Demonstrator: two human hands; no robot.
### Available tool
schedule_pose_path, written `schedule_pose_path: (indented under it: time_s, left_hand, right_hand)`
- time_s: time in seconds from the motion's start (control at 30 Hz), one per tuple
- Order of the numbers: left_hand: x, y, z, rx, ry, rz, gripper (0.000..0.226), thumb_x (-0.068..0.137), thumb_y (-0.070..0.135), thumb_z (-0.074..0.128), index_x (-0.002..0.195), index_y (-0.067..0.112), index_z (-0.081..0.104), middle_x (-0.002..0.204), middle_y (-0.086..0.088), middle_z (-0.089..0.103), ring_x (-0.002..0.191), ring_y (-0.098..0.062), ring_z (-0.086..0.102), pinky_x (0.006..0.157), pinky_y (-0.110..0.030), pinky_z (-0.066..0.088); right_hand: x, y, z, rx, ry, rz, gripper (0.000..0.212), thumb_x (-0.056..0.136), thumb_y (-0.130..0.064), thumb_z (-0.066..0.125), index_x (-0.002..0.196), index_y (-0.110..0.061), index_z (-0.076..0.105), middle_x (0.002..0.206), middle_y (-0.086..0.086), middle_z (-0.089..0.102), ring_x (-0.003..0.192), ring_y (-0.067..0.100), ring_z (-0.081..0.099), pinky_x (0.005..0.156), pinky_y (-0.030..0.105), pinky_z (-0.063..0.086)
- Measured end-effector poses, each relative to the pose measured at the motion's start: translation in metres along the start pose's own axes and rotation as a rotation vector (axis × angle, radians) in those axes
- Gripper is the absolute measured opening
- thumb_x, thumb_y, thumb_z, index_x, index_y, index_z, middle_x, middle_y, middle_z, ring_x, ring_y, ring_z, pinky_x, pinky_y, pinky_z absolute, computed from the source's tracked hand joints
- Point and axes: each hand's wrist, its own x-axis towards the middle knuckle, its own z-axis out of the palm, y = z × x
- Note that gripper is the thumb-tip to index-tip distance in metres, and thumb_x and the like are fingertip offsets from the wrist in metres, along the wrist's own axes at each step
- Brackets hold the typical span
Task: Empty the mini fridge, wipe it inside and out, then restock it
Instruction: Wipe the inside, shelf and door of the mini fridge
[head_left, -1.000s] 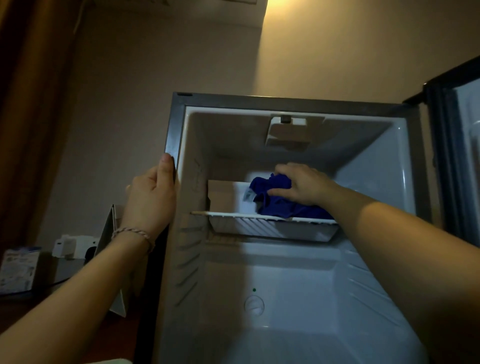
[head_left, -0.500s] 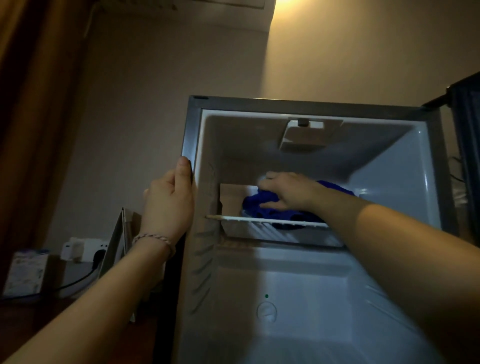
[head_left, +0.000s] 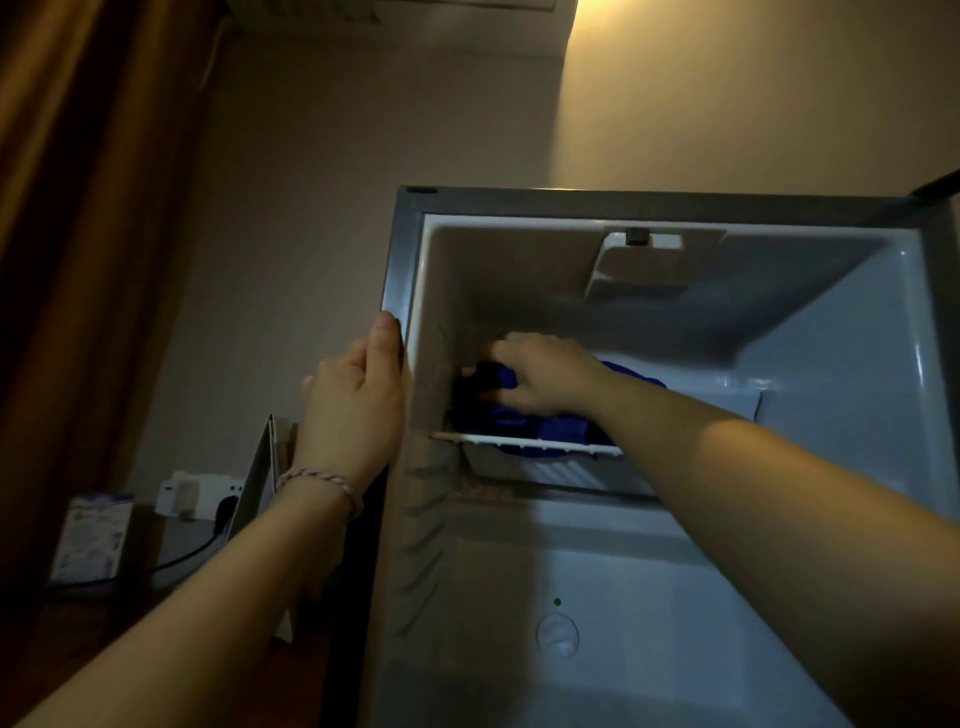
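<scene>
The mini fridge (head_left: 831, 332) stands open in front of me, its white inside bare apart from a wire shelf (head_left: 524, 442) across the upper part. A blue cloth (head_left: 550, 423) lies bunched on that shelf at its left end, against the left inner wall. My right hand (head_left: 540, 371) reaches deep inside and presses down on the cloth, fingers pointing left. My left hand (head_left: 358, 400) grips the fridge's left front edge, thumb up along the frame and fingers hidden behind the side.
A round drain cap (head_left: 557, 635) with a green dot above it sits on the fridge's back wall. Left of the fridge are a leaning flat panel (head_left: 257, 483), a white wall socket with a plug (head_left: 200, 493) and a small box (head_left: 93, 538) on a dark surface. A brown curtain hangs at far left.
My right hand has slid the blue cloth leftward along the shelf, from its middle to the left inner wall. The view has shifted left. My left hand stays on the fridge edge.
</scene>
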Motion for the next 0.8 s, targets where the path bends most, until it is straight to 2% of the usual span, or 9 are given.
schedule_pose_path:
  time_s: [0.1,0.2,0.33,0.47,0.67,0.8]
  left_hand:
    - [-0.003,0.003,0.0,0.029,0.012,0.003,0.059,0.103,0.05,0.028,0.061,0.014,0.045,0.051,-0.002,0.043,0.039,-0.003,0.04,0.052,-0.026,0.032]
    - [-0.003,0.005,0.0,0.016,0.007,-0.009,0.059,0.103,0.051,0.028,0.061,0.013,0.045,0.051,-0.003,0.042,0.038,-0.003,0.041,0.062,-0.033,0.042]
    - [-0.003,0.005,0.0,0.033,0.006,-0.02,0.06,0.104,0.05,0.028,0.062,0.011,0.047,0.053,-0.006,0.045,0.041,-0.007,0.039,0.052,-0.026,0.03]
    - [-0.004,0.006,-0.002,0.034,0.002,-0.022,0.062,0.104,0.05,0.028,0.066,0.006,0.051,0.056,-0.01,0.048,0.048,-0.017,0.042,0.052,-0.026,0.032]
    - [-0.006,0.009,-0.002,0.054,0.017,-0.01,0.064,0.105,0.048,0.028,0.068,0.003,0.053,0.058,-0.011,0.049,0.052,-0.018,0.044,0.051,-0.028,0.029]
    - [-0.007,0.012,-0.004,0.046,0.013,-0.023,0.063,0.105,0.047,0.029,0.071,0.001,0.054,0.061,-0.011,0.049,0.052,-0.015,0.042,0.049,-0.023,0.03]
  right_hand:
    - [-0.006,0.005,0.0,0.013,0.034,-0.005,0.029,0.093,-0.046,0.063,0.102,-0.023,0.048,0.1,-0.002,0.046,0.089,0.021,0.05,0.068,0.036,0.039]
    - [-0.02,0.014,-0.004,0.049,0.036,0.004,0.026,0.092,-0.047,0.064,0.099,-0.029,0.047,0.101,-0.003,0.049,0.09,0.02,0.051,0.068,0.037,0.043]
    - [-0.045,0.03,-0.012,0.05,0.01,0.058,0.024,0.092,-0.048,0.063,0.097,-0.031,0.048,0.101,-0.004,0.051,0.09,0.02,0.053,0.071,0.039,0.047]
    - [-0.066,0.045,-0.018,0.031,-0.02,0.119,0.024,0.092,-0.045,0.065,0.092,-0.037,0.042,0.097,-0.008,0.046,0.089,0.019,0.05,0.071,0.037,0.044]
    - [-0.092,0.064,-0.026,-0.009,-0.073,0.23,0.026,0.091,-0.043,0.067,0.094,-0.032,0.044,0.096,-0.003,0.047,0.09,0.024,0.051,0.076,0.041,0.049]
    - [-0.107,0.073,-0.032,-0.03,-0.089,0.315,0.028,0.091,-0.039,0.069,0.095,-0.029,0.044,0.096,-0.001,0.048,0.089,0.024,0.05,0.075,0.039,0.046]
